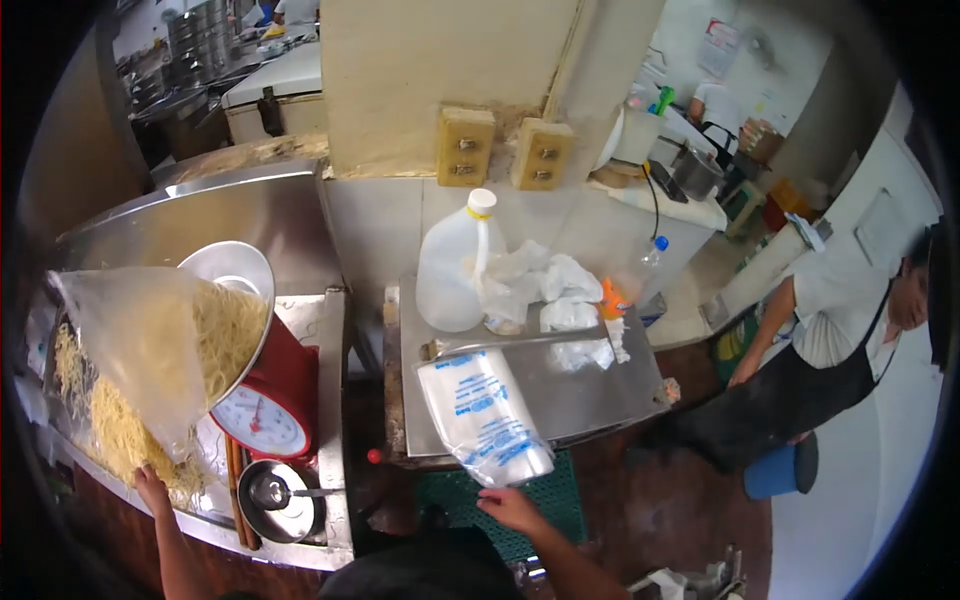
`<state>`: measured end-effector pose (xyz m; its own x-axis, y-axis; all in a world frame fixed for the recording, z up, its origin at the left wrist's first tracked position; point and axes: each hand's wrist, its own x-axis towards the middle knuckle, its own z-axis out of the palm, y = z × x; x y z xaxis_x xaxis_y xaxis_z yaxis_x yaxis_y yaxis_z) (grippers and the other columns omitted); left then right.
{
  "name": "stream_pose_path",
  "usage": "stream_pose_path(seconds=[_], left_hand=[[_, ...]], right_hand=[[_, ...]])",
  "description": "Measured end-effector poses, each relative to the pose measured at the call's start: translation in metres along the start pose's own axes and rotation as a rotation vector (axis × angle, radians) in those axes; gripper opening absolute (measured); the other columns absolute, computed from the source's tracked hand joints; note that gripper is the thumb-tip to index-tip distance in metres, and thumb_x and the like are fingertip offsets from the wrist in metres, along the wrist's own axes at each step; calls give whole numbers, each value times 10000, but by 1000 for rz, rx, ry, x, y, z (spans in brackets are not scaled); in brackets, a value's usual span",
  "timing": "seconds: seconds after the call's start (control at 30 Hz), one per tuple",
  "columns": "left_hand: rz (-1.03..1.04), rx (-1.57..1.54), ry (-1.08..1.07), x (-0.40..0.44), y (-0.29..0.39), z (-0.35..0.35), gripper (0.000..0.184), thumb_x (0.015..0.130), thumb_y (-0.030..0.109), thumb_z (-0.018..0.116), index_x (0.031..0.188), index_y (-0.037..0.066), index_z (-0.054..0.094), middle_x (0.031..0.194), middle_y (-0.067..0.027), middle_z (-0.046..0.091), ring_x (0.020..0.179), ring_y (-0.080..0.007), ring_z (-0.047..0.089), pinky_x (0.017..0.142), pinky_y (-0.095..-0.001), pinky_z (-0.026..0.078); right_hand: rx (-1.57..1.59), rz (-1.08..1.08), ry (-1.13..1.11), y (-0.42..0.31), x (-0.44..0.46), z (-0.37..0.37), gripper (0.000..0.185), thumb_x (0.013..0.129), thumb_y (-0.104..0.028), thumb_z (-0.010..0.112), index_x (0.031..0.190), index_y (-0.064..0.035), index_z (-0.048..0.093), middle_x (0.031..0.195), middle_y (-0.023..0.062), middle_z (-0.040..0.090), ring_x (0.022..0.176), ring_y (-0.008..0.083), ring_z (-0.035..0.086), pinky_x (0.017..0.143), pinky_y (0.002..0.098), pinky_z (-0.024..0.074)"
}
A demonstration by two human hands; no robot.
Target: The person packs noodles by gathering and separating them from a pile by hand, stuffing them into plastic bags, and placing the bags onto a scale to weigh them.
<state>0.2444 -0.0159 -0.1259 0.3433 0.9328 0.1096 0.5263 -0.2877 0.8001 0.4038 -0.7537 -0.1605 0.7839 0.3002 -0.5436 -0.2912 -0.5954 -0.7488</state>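
My left hand is at the near edge of a loose heap of yellow noodles, its fingers loosely apart and partly hard to see. A clear plastic bag is spread above the heap and leans against the metal pan of a red scale. Pale noodles lie in that pan. My right hand is open, fingers pointing left, just below a pack of plastic bags with blue print. Whether its fingertips touch the pack I cannot tell.
Beside the scale sits a metal bowl with a ladle. A large plastic jug and crumpled bags stand on the steel table. At right, a person in a dark apron bends near a blue bucket.
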Motion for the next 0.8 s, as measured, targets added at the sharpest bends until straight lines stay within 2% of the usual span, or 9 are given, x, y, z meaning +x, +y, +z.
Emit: stream_pose_path(seconds=[0.1, 0.2, 0.23, 0.33, 0.37, 0.5, 0.67, 0.73, 0.8], left_hand=[[170, 232, 47, 8, -12, 4, 310, 901, 230, 445, 748, -39, 436, 619, -158, 408, 598, -267, 444, 588, -425, 357], [285, 486, 158, 6, -15, 17, 326, 902, 232, 442, 736, -49, 449, 628, -194, 440, 574, -295, 410, 587, -430, 352], [217, 428, 99, -4, -2, 19, 327, 908, 222, 440, 729, -52, 448, 630, -218, 448, 575, -333, 402, 595, -444, 354], [205, 390, 35, -1, -15, 25, 330, 920, 215, 432, 716, -44, 433, 604, -188, 433, 576, -303, 422, 605, -447, 356], [258, 416, 27, -3, -19, 27, 314, 930, 209, 425, 715, -19, 427, 583, -134, 416, 551, -234, 436, 545, -416, 378], [-92, 96, -157, -4, -31, 38, 235, 912, 205, 447, 741, 45, 429, 604, -41, 420, 511, -144, 430, 402, -312, 374], [-84, 42, -193, -5, -52, 42, 201, 873, 220, 463, 783, 40, 458, 665, -67, 458, 548, -159, 460, 423, -314, 402], [-101, 79, -183, -1, -59, 46, 199, 872, 219, 460, 802, 33, 472, 676, -76, 473, 569, -168, 477, 434, -323, 414], [-90, 84, -162, 0, -61, 50, 248, 859, 231, 471, 787, -5, 492, 718, -153, 537, 593, -240, 504, 493, -382, 442]], right_hand=[[-18, 1, 35, -7, -1, -4, 398, 816, -327, 638, 1076, -26, 635, 905, 131, 674, 844, 206, 640, 777, 323, 483], [-8, -45, 59, -7, -2, -6, 421, 817, -363, 644, 1102, -53, 637, 901, 136, 676, 848, 187, 638, 781, 330, 483], [-25, -32, 57, -10, -4, -8, 420, 816, -365, 645, 1099, -55, 638, 910, 137, 676, 855, 192, 640, 787, 331, 483], [-60, -3, 58, -14, -10, -11, 415, 809, -357, 651, 1088, -49, 638, 932, 135, 674, 869, 209, 642, 793, 332, 484], [-62, -4, 64, -10, -10, -11, 411, 805, -343, 653, 1081, -39, 635, 935, 131, 674, 868, 215, 641, 788, 331, 485], [38, -44, 106, 25, -5, -4, 403, 788, -340, 669, 1049, -34, 642, 964, 134, 666, 882, 226, 638, 788, 333, 488], [-87, 65, 132, 50, -23, -63, 394, 774, -336, 685, 1011, -25, 645, 971, 147, 658, 901, 250, 631, 791, 346, 490], [-123, 217, 208, 8, -47, -116, 387, 772, -336, 685, 993, -20, 645, 973, 150, 656, 919, 252, 627, 795, 350, 490], [-10, 77, 580, -16, -71, -158, 357, 772, -255, 691, 1033, -20, 627, 943, 122, 659, 903, 222, 622, 799, 343, 487]])
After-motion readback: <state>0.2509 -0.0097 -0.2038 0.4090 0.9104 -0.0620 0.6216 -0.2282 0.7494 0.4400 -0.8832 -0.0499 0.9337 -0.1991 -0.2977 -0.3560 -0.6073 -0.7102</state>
